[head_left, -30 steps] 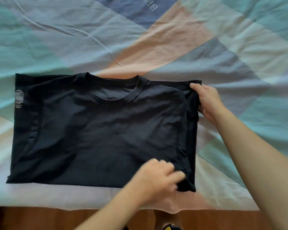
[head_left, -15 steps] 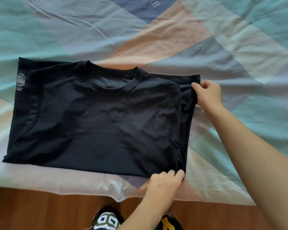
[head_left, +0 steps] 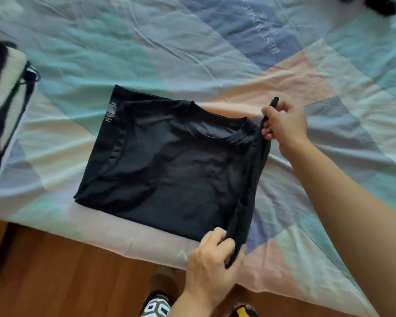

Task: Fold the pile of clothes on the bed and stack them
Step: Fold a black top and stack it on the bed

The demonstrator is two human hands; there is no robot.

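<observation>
A black T-shirt [head_left: 169, 170] lies partly folded on the patchwork bed cover [head_left: 146, 53], its collar toward the far side. Its right edge is lifted off the cover. My right hand [head_left: 284, 124] pinches the far right corner near the collar. My left hand [head_left: 212, 257] grips the near right corner at the bed's front edge. The left part of the shirt lies flat, with a small label at its far left corner.
A folded black-and-white garment stack [head_left: 2, 106] sits at the left edge of the bed. A dark item [head_left: 373, 5] lies at the far right corner. The wooden floor [head_left: 66, 271] and my patterned slippers [head_left: 157, 305] show below the bed's front edge.
Both hands have raised the shirt's right edge off the bed and drawn it a little to the left. My view has shifted, bringing the stack on the left into sight.
</observation>
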